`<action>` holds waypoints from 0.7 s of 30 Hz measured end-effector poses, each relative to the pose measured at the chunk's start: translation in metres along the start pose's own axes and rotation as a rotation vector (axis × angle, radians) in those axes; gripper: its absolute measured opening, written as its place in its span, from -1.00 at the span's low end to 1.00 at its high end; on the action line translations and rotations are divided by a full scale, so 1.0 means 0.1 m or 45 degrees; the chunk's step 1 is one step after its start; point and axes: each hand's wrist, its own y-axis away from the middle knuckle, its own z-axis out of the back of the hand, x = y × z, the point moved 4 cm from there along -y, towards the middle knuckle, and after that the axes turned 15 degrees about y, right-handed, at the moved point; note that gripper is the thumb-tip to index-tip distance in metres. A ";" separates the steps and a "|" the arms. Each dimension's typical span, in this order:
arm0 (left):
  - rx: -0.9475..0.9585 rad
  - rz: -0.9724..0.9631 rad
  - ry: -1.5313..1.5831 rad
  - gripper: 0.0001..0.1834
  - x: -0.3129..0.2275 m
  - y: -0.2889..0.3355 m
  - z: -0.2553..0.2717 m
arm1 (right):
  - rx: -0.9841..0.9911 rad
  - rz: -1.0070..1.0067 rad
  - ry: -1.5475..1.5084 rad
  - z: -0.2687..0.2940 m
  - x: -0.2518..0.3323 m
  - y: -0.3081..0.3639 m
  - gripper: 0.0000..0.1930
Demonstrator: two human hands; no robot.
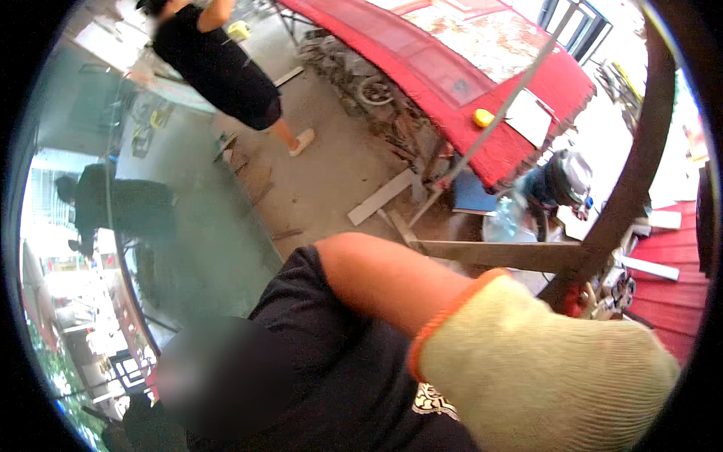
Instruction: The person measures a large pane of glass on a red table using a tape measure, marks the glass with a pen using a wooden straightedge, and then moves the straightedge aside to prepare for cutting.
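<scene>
Neither of my own hands can be made out here. Close in front is another person in a black T-shirt [339, 361], whose bent arm [399, 282] reaches toward the right. That arm ends in a cream knitted glove [550, 369] with an orange cuff, large and near at the lower right. The glove's fingers are hidden, so what they hold, if anything, does not show. Along the left stands a large greenish glass sheet [203, 233] with dark reflections in it.
Farther back, a second person in black clothes [218, 64] stands by the glass. A red-covered table [444, 105] carries a yellow round thing [483, 117] and a white board [529, 118]. A dark curved bar [654, 135] and a wooden beam [504, 255] cross the right side.
</scene>
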 end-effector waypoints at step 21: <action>-0.055 -0.017 -0.332 -0.67 0.74 0.43 -0.33 | 0.243 0.158 -0.053 -0.30 -0.59 -0.51 -0.82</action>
